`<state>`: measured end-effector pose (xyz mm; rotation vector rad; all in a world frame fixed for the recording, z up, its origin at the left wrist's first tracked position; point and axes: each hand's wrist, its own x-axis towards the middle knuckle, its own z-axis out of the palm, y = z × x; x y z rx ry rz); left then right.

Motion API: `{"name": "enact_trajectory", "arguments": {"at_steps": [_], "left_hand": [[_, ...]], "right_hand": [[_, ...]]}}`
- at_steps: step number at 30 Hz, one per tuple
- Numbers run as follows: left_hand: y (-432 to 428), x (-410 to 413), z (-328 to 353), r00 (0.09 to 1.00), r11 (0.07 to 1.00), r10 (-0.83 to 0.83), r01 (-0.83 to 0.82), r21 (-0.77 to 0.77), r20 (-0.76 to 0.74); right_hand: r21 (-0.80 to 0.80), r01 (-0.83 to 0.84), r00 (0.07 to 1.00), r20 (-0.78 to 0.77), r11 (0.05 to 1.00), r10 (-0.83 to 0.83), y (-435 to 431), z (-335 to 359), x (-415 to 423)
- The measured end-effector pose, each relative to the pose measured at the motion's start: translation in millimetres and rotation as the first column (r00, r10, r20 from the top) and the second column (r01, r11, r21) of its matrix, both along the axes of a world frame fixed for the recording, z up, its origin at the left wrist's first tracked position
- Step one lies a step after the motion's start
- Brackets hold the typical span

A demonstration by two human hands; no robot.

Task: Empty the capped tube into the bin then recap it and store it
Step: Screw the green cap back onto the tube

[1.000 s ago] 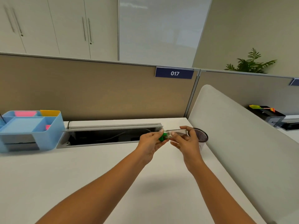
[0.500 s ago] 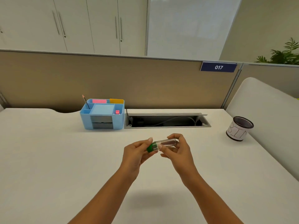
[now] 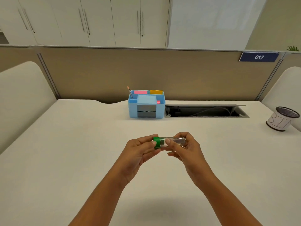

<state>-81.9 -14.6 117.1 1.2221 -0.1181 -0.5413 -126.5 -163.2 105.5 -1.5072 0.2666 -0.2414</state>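
Note:
I hold a clear tube level above the middle of the white desk. Its green cap sits on the tube's left end. My left hand pinches the cap with thumb and fingers. My right hand grips the tube's body from the right. The tube looks empty. The bin, a small dark mesh cup with a white "BIN" label, stands at the far right of the desk, well away from both hands.
A blue desk organiser with a pencil, sticky notes and grey drawers stands at the back centre. An open cable tray lies to its right. Padded dividers flank the desk on the left and right.
The view has swung left, so the bin now sits far to the right. Both hands with the tube have come away from the bin to the desk's middle. The cap stays on the tube.

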Motion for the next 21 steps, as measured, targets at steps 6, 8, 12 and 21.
{"name": "enact_trajectory", "arguments": {"at_steps": [6, 8, 12, 21], "left_hand": [[43, -1, -7, 0.998, 0.999, 0.017, -0.015, -0.029, 0.061], [49, -2, -9, 0.996, 0.999, 0.032, -0.030, -0.022, 0.084], [59, -1, -10, 0.991, 0.998, 0.069, -0.068, -0.016, 0.119], [49, -3, -19, 0.981, 0.978, 0.190, -0.185, -0.093, 0.044]], "right_hand": [[0.012, -0.040, 0.999, 0.011, 0.999, 0.040, 43, 5, -4], [0.022, -0.048, 0.999, 0.019, 0.999, 0.048, 50, 7, -5], [0.058, -0.067, 0.998, 0.023, 0.996, 0.065, 61, 10, -9], [-0.146, 0.088, 0.995, 0.049, 0.985, -0.082, 91, 1, -11]]}}
